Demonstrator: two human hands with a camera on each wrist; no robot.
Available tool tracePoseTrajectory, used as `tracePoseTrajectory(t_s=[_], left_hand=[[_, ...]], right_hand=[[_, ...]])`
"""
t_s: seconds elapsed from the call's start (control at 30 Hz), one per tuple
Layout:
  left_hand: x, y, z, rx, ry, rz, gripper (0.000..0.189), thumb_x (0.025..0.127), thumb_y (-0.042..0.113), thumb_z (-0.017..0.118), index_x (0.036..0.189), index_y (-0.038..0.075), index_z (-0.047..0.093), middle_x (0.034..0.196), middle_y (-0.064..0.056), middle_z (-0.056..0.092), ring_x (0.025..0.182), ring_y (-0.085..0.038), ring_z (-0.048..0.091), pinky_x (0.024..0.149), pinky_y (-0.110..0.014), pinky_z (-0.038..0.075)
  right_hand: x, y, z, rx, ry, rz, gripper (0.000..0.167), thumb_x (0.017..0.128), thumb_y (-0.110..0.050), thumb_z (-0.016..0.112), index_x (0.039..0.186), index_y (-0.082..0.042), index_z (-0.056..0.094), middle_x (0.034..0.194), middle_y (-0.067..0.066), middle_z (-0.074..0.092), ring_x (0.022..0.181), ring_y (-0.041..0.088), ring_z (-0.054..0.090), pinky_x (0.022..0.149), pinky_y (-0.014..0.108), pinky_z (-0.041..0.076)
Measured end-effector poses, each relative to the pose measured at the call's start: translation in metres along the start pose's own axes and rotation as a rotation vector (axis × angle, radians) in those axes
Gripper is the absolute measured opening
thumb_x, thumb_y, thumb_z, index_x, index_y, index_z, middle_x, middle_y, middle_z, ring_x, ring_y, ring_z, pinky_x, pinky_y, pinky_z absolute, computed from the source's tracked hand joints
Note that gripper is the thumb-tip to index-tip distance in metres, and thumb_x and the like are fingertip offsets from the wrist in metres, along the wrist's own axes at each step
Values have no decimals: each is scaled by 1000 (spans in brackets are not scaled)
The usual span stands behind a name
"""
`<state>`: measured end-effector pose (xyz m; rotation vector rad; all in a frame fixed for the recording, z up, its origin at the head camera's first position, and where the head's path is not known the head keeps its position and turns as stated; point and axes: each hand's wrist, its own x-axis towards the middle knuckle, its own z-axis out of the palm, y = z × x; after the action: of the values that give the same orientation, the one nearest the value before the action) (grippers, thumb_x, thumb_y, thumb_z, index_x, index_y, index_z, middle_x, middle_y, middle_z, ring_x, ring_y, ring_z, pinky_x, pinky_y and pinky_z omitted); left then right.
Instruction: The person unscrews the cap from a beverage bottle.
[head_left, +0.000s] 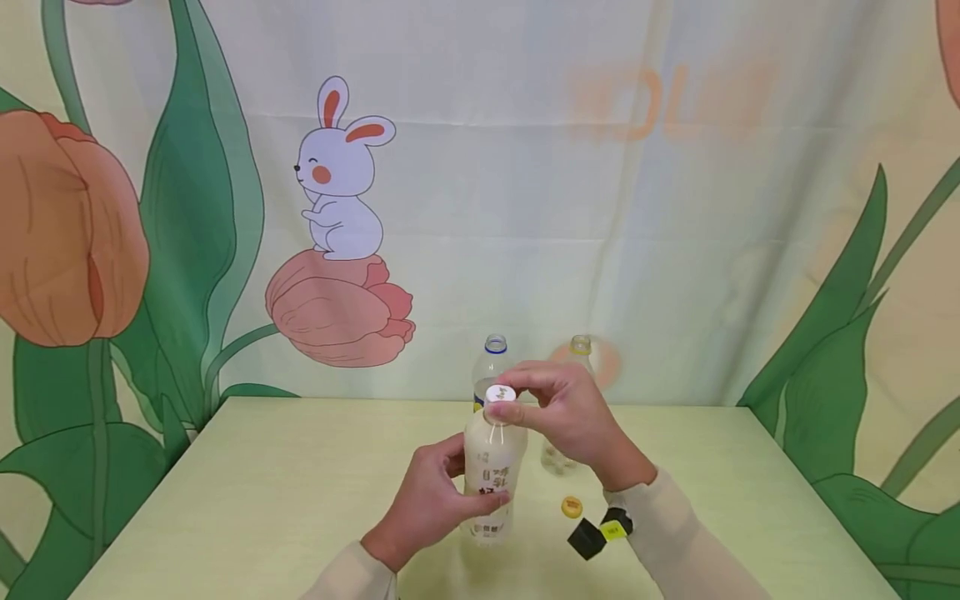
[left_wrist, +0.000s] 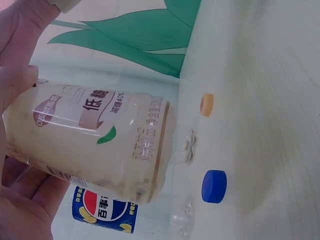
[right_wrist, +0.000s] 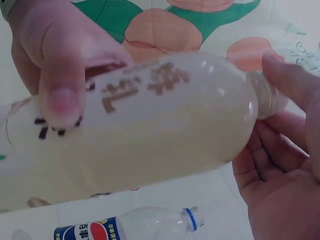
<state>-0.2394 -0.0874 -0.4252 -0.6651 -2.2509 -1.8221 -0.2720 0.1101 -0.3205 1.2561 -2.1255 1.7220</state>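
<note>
A clear bottle of cream-coloured drink stands upright between both hands in the head view. My left hand grips its lower body, thumb across the printed front; in the right wrist view that thumb lies over the lettering. At the top, my right hand pinches the white cap between thumb and fingers. The cap sits on the bottle's neck. From the left wrist view, the bottle's base shows close over the table.
Behind stands an uncapped clear bottle with a blue neck ring and a Pepsi label. Right of it is another uncapped bottle, yellow-ringed. A yellow-orange cap and a blue cap lie on the table. A black box-like piece is by the right cuff.
</note>
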Motion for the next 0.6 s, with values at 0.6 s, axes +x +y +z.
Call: tracePoseTrajectory(t_s=[0.6], left_hand=[[1,0,0,-33,-111,-35,44,75,18,91,115,17,71,108,0,77,96,-14,75,94,-32,59]], right_hand=[[6,13,-17,136,-182,42,29,93,-10,75,113,10,71,104,2,75,95,16,68,83,29,58]])
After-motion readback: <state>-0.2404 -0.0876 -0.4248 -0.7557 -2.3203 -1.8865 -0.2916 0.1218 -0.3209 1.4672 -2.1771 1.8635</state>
